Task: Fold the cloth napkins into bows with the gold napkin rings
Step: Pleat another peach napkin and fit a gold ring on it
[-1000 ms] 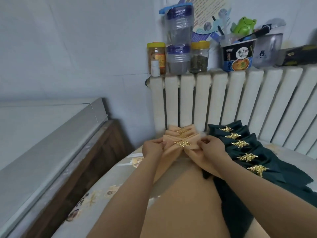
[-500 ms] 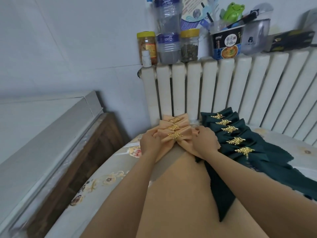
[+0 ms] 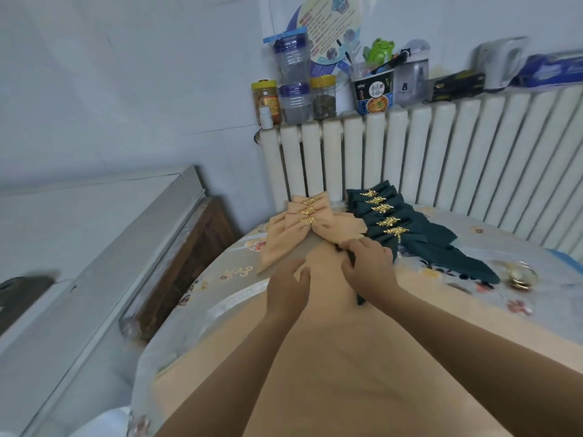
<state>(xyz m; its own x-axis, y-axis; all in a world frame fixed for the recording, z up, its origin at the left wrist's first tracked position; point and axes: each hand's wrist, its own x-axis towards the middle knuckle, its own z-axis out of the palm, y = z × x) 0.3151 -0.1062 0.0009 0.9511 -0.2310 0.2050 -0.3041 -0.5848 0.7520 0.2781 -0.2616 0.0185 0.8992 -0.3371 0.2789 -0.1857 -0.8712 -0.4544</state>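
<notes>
Three peach bows (image 3: 307, 216) and five green bows (image 3: 389, 220) done beyond both hands; left hand (image 3: 285, 287) spread flat, right hand (image 3: 367, 260) pinching the peach napkin (image 3: 331, 263), unfolded.

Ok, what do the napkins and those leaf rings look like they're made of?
Peach napkins and dark green napkins: matte woven cloth, apparently, going by the soft folds and lack of sheen. Leaf rings: shiny gold, probably metal or gold-plated; they glint, but plastic can't be ruled out.
</notes>
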